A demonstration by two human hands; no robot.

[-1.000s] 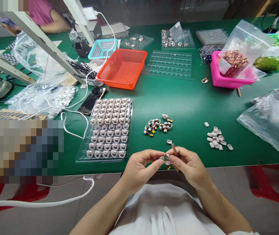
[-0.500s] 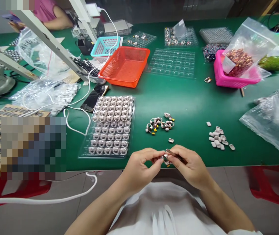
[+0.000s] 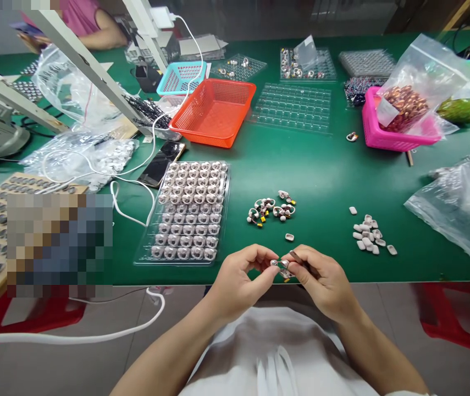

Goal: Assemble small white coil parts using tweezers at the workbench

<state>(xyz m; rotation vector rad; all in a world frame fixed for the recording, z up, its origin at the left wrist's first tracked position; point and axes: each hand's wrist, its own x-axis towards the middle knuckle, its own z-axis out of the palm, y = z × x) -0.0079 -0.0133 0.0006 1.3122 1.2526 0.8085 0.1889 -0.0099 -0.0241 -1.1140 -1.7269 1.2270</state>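
Note:
At the table's front edge, my left hand (image 3: 245, 278) pinches a small whitish part (image 3: 274, 263) between thumb and forefinger. My right hand (image 3: 321, 283) is closed around dark tweezers (image 3: 299, 257). Its thumb and forefinger also hold a small white earbud-like piece (image 3: 285, 264) with a yellow tab below it. The two small parts are close together; I cannot tell if they are joined. Just beyond my fingers lies a single grey-white cap (image 3: 289, 237). Farther off sits a cluster of white curved pieces (image 3: 265, 207) with dark wires and yellow tabs.
A clear tray of shiny rounded shells (image 3: 189, 213) lies to the left, and a pile of whitish caps (image 3: 368, 235) to the right. Behind stand an orange basket (image 3: 218, 118) and a pink basket (image 3: 391, 142). A white cable (image 3: 115, 203) and phone (image 3: 162, 164) lie left.
My fingertips have drawn slightly apart, so the small parts between them show more. My right hand has shifted a little to the right with the tweezers. The view has moved slightly.

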